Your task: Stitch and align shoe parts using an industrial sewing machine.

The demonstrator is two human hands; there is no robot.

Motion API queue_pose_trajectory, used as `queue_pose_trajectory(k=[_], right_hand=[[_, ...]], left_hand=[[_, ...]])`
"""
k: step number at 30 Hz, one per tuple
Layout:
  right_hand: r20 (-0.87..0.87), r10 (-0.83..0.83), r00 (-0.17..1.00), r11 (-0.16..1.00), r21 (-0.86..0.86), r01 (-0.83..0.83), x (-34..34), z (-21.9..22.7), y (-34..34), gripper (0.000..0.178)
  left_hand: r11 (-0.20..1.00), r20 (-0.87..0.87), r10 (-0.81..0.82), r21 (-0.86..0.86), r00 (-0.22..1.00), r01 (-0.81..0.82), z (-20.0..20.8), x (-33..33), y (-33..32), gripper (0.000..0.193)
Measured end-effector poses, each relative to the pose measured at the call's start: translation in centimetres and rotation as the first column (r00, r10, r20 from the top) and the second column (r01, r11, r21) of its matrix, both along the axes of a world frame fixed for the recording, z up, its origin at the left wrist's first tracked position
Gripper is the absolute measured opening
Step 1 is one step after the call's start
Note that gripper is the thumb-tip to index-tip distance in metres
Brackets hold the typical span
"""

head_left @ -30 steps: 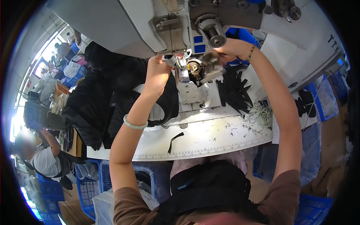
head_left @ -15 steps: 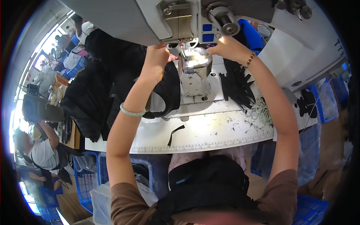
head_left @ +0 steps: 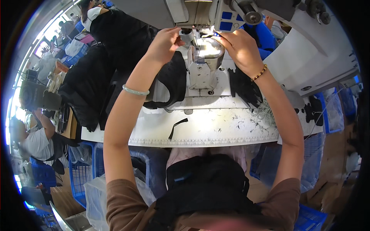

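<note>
An industrial sewing machine (head_left: 202, 75) stands in front of me, its lit rounded metal bed between my hands. My left hand (head_left: 165, 45) is raised on the left of the needle area, fingers curled in. Whatever it holds is too small or hidden to name. On the other side, my right hand (head_left: 242, 50) reaches in with thumb and forefinger pinched close to the needle area; a small dark bit shows there, too small to name. Black fabric (head_left: 170, 82) lies beside the machine bed, below my left hand, and my hands are apart from its visible part.
More black garments (head_left: 86, 79) pile up at the left. Black strips (head_left: 244, 84) and a tangle of pale thread (head_left: 266, 115) lie at the right. A loose black strip (head_left: 177, 127) rests on the white table (head_left: 212, 131). Blue crates (head_left: 81, 173) stand below; a co-worker (head_left: 38, 134) sits far left.
My left hand has turned, its fingers curling more. My right hand has come closer over the bed, with thumb and forefinger at the needle area. The whole view has shifted slightly.
</note>
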State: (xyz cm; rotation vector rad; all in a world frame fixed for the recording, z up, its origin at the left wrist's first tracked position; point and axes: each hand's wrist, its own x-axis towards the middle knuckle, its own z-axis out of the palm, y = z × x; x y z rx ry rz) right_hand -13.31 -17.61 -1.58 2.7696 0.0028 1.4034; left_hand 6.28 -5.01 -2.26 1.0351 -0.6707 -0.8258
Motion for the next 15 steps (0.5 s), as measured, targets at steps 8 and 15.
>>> queue_pose_trajectory(k=[8,15], right_hand=[[-0.127,-0.323,0.938,0.787,0.514,0.34,-7.3,-0.1,1.8,0.03],[-0.591,0.126,0.797,0.719,0.608,0.337,-14.6,-7.1,7.3,0.027]], left_hand=[[0.888,0.687,0.391,-0.107,0.613,-0.447,2.6,-4.2,10.8,0.021],[0.745,0.801,-0.326,0.545,0.502,-0.385,-4.8,-10.5,19.8,0.024]])
